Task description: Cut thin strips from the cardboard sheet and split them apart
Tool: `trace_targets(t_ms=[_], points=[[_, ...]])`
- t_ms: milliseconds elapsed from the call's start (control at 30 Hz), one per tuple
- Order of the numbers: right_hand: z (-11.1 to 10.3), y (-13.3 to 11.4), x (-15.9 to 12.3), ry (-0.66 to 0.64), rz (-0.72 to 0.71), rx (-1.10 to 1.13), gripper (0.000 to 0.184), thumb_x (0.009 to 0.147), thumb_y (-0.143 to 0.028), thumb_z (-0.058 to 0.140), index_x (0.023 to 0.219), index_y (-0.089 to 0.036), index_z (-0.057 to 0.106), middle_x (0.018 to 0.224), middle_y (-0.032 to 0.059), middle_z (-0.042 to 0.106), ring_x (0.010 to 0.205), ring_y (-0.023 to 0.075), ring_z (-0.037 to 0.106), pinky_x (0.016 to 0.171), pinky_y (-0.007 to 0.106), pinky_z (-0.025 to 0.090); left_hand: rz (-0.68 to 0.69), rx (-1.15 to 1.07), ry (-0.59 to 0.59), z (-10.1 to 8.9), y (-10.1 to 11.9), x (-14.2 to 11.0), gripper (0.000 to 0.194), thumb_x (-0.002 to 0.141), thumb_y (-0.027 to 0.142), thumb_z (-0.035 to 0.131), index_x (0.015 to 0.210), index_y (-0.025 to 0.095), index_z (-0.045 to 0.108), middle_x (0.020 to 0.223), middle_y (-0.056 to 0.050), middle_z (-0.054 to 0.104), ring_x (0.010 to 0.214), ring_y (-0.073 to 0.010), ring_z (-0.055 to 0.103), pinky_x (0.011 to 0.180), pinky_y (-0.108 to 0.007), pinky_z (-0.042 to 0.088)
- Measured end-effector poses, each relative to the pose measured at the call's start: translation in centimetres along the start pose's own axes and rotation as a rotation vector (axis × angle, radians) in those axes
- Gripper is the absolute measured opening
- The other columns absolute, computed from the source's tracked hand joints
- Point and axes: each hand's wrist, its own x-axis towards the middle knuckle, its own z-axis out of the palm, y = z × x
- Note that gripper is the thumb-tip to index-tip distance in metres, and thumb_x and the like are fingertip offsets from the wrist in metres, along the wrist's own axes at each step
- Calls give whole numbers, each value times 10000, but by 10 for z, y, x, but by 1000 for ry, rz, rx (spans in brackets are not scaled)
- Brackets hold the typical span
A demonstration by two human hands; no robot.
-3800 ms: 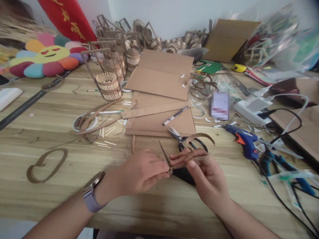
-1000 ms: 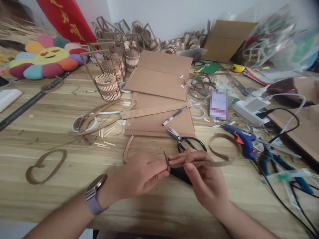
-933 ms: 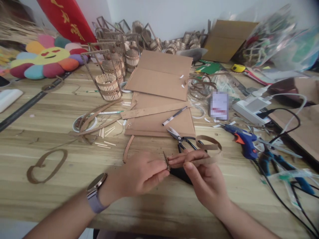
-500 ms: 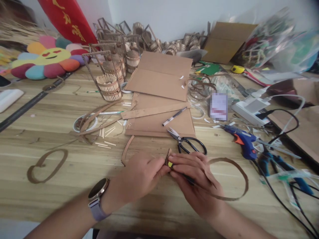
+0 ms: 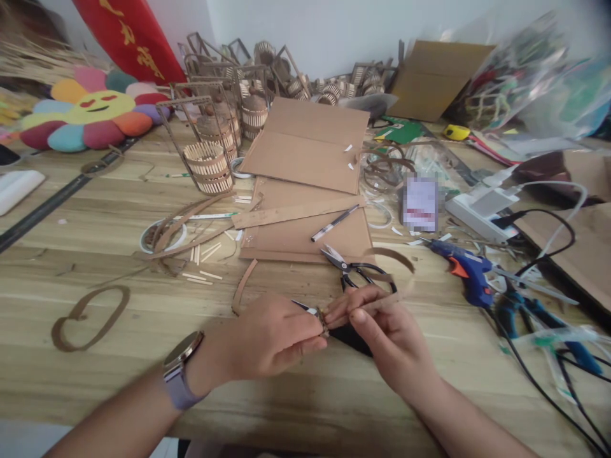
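My left hand [image 5: 274, 337] is closed, its thumb and fingers pinching one end of a small brown piece wound from cardboard strip [image 5: 323, 321]. My right hand [image 5: 391, 334] is closed too, gripping a brown cardboard strip whose loose end [image 5: 394, 256] curls up behind the fingers, blurred by motion. Between the hands, a dark tool [image 5: 352, 338] with a pointed metal tip passes through or beside the wound piece; its kind is not clear. Black-handled scissors [image 5: 356, 270] lie just beyond my right fingers. A short strip [image 5: 244, 286] is beyond my left hand.
A cardboard sheet [image 5: 305, 229] holds a pen [image 5: 334, 222]. Rightward are a blue glue gun [image 5: 465, 270], pliers [image 5: 539, 324], a phone [image 5: 420, 202] and a power strip [image 5: 482, 207]. Small wooden buckets [image 5: 207, 166] stand behind; strip coils [image 5: 90, 318] lie left.
The strip's loop has swung from the right of my right hand to above and behind it. My right hand has turned, its thumb now on top. The tool's metal tip has come into sight.
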Motion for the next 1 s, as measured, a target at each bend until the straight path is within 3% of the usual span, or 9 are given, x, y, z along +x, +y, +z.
trace_targets(t_ms=[100, 200, 300, 467, 633, 800, 1000], points=[[3, -1, -2, 60, -55, -60, 71, 988, -290, 494, 940, -276, 545, 882, 15, 761, 839, 180, 730, 705, 319, 580, -60, -13, 52, 0, 3, 1, 495, 1059, 400, 238, 680, 191, 479, 587, 13, 531, 550, -124, 474, 543, -253, 314], [7, -1, -6, 111, -235, -298, 56, 948, -217, 536, 942, -271, 545, 913, 18, 759, 871, 192, 721, 794, 381, 546, -172, 8, 104, 2, 8, 2, 472, 1052, 440, 262, 725, 193, 494, 592, 23, 531, 532, -123, 480, 522, -249, 312], [8, -1, -7, 107, -382, -474, 115, 900, -158, 560, 941, -265, 548, 931, 25, 763, 892, 218, 725, 822, 425, 510, -209, 74, 109, 5, 12, 1, 465, 1066, 377, 211, 780, 190, 526, 623, 10, 576, 559, -131, 536, 526, -246, 340], [7, -1, -7, 106, -422, -634, 178, 854, -118, 630, 957, -254, 576, 958, 29, 770, 904, 214, 733, 844, 404, 483, -226, 155, 81, 10, 15, 0, 450, 1067, 325, 204, 822, 179, 552, 638, -5, 618, 560, -138, 574, 521, -246, 379], [6, 0, -9, 88, -329, -512, 162, 887, -120, 592, 956, -262, 556, 950, 11, 773, 881, 205, 736, 894, 423, 454, -152, 159, 98, 8, 15, 0, 411, 1051, 264, 257, 763, 181, 537, 624, -8, 611, 553, -137, 561, 536, -256, 374], [4, -2, -6, 81, -154, -267, 29, 953, -241, 551, 939, -262, 565, 851, 13, 764, 847, 204, 736, 834, 404, 533, -90, 78, 85, 5, 11, 0, 401, 1032, 255, 299, 690, 193, 499, 582, 9, 564, 543, -122, 510, 531, -253, 335], [7, -5, -2, 66, -84, -29, 104, 990, -271, 487, 910, -260, 553, 804, 9, 737, 831, 178, 734, 741, 329, 598, -43, -17, 56, 3, 10, 0, 356, 988, 194, 327, 658, 198, 461, 561, 25, 526, 535, -109, 477, 543, -251, 328]])
